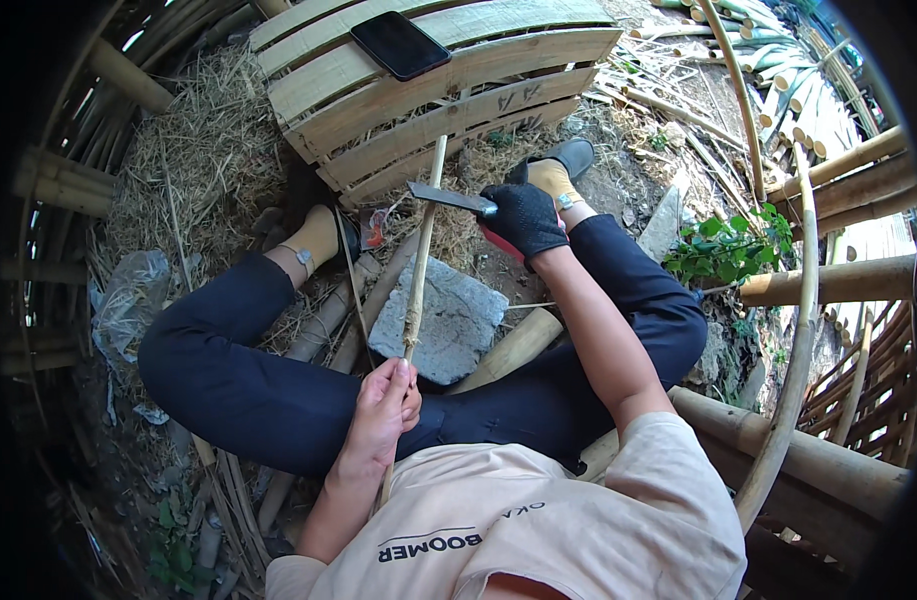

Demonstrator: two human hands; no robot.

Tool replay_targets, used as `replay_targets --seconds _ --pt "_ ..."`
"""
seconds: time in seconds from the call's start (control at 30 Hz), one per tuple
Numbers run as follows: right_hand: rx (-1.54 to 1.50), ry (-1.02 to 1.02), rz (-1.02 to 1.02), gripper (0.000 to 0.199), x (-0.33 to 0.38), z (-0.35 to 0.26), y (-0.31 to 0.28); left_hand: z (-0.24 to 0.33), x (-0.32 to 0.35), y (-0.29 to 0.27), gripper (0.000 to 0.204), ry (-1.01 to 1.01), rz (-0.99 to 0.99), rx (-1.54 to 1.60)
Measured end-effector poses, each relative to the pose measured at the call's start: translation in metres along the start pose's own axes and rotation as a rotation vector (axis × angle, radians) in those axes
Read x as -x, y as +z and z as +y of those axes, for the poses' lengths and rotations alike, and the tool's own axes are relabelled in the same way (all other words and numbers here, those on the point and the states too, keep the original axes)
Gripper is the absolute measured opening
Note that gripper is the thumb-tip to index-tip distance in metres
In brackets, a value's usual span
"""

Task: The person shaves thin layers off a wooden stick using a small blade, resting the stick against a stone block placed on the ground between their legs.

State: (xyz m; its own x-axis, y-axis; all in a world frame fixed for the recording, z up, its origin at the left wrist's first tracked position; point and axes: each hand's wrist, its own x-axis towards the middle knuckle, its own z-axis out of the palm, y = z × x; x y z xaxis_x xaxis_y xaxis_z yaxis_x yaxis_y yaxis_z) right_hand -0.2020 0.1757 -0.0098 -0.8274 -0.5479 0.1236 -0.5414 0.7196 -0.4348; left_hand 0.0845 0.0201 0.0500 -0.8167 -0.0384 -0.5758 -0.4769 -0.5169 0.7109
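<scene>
Bare-skinned and closed, my left hand [385,402] grips a thin bamboo stick [419,270] close to my lap. The stick rises away from me, with a rough node a little above my fingers and a pale far end. In a black glove, my right hand [523,222] is wrapped round the handle of a knife [448,198]. Its flat blade points left and lies across the upper part of the stick; whether it touches cannot be made out. Below the stick sits a grey stone block [440,318] between my legs.
Ahead stands a wooden slatted crate [348,100] with a black phone [400,46] on top. Bamboo poles [828,285] form a frame at the right, beside a leafy green plant [733,245]. Cut bamboo [793,90] is piled far right. A clear plastic bag [130,300] lies left.
</scene>
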Motion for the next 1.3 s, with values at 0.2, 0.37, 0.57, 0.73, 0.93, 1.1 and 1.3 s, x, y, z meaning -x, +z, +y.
replay_targets --seconds 0.2,0.37,0.57,0.73,0.93,1.1,1.3 --pt "-0.114 -0.044 -0.001 0.018 0.011 -0.011 0.0 0.003 -0.004 -0.001 0.028 -0.013 0.01 0.013" --pt "-0.047 0.009 0.006 0.017 0.001 -0.003 0.002 0.005 -0.006 0.0 0.028 0.015 0.026 -0.022" --pt "-0.085 0.045 0.045 0.017 0.004 -0.004 0.0 0.005 0.001 -0.003 0.029 -0.015 -0.028 0.039" --pt "-0.041 0.075 0.091 0.015 -0.004 0.009 0.006 0.0 0.002 -0.004 0.028 -0.052 -0.07 0.068" --pt "-0.036 -0.049 -0.016 0.018 0.001 -0.004 0.004 0.001 0.001 -0.004 0.026 0.003 0.065 -0.064" --pt "-0.069 0.142 -0.024 0.021 -0.003 -0.008 0.011 -0.001 0.002 -0.007 0.026 0.034 0.158 -0.192" --pt "-0.047 0.036 -0.054 0.019 0.003 -0.003 0.002 -0.004 0.005 -0.008 0.027 0.018 0.137 -0.131"
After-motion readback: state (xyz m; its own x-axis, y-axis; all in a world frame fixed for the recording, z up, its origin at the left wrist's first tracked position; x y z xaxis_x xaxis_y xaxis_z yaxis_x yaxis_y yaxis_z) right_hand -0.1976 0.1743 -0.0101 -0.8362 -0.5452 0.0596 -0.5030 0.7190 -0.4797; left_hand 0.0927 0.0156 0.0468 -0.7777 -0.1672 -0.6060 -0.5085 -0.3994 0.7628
